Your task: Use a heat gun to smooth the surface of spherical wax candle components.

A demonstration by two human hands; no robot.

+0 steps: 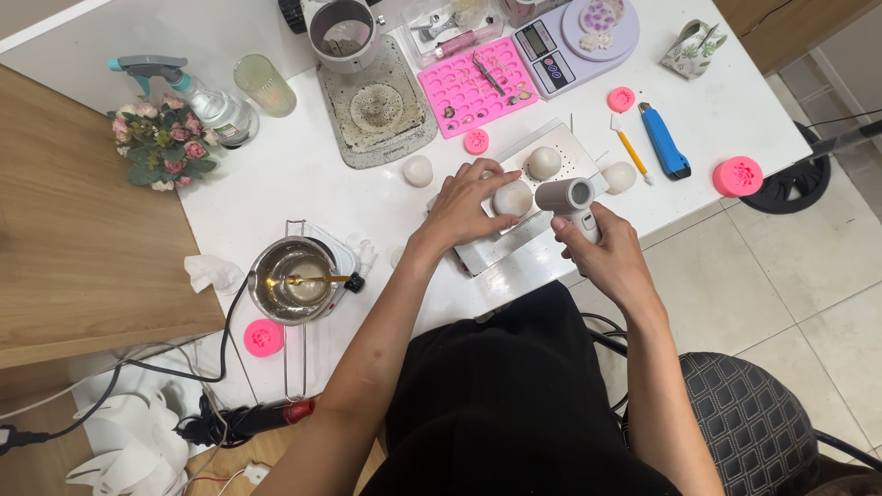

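Left hand [470, 204] rests fingers-down on a white ball [512, 197], closed loosely around its near side, steadying it on the perforated metal tray [574, 147] at the middle of the white surface [276, 174]. Right hand [602, 253] is wrapped tight around the grip of a small grey heat tool [568, 197], nozzle turned toward the held ball and close beside it.

A second white ball [544, 163] sits further back on the same tray; two more lie off it, one to the left [418, 170], one to the right [619, 176].

Judgement on technique: keep the left fingertips on the side away from the nozzle. Keep the tool moving across the ball rather than dwelling on one spot. Hold the ball lightly, so a softened face is not dented. The tray edge overhangs the surface toward the body; pressing down could tip it.
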